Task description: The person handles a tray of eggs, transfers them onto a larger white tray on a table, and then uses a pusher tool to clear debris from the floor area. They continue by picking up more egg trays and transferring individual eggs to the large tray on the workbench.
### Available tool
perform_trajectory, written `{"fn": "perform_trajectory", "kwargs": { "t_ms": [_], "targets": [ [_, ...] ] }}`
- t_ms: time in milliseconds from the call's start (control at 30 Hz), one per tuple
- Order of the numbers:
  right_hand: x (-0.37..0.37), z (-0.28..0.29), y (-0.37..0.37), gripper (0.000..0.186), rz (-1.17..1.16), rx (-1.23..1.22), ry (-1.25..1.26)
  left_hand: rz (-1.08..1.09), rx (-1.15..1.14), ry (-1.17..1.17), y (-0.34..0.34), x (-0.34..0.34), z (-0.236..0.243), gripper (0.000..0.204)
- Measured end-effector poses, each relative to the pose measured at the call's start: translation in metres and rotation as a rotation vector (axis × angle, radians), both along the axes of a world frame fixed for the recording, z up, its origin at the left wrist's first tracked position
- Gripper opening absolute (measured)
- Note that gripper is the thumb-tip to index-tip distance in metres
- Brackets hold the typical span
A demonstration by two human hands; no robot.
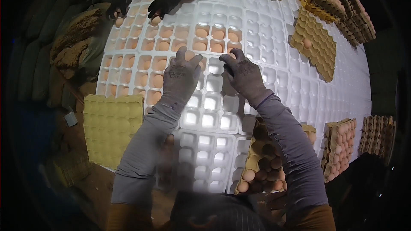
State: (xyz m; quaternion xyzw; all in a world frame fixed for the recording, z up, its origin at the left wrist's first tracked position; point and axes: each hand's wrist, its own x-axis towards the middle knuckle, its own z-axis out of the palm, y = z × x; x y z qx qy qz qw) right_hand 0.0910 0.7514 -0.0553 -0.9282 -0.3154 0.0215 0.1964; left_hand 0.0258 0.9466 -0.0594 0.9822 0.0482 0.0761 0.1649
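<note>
My left hand (180, 77), in a grey glove, has its thumb and fingers closed round a brown egg (189, 55) over the white foam egg tray (212, 86). To its right, my right hand (245, 75), gloved alike, has its fingers curled in a pinch round an egg that shows only in part. Brown eggs (218, 34) sit in the cells just beyond both hands. More eggs (158, 81) fill the cells left of my left hand. The cells between and below my wrists hold no eggs.
A co-worker's dark-gloved hands (166, 3) touch eggs at the far left. Yellow pulp trays lie at the left (113, 124) and right (314, 42). A tray of loose eggs (265, 162) stands under my right forearm. Stacked egg trays (340, 149) line the right edge.
</note>
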Motion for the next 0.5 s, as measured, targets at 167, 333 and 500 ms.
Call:
{"fn": "perform_trajectory", "kwargs": {
  "t_ms": [167, 333, 500],
  "targets": [
    [-0.002, -0.016, 0.027, 0.032, 0.036, -0.067, 0.067, -0.001, -0.27, 0.241, -0.002, -0.024, 0.004, 0.045],
    [-0.02, -0.039, -0.004, 0.042, -0.105, 0.492, 0.197, -0.128, -0.783, -0.202, -0.037, -0.024, -0.011, 0.056],
    [-0.041, 0.003, -0.024, 0.046, -0.203, 0.756, 0.333, -0.142, -0.299, -0.196, -0.06, 0.0, -0.059, 0.054]
  ]
}}
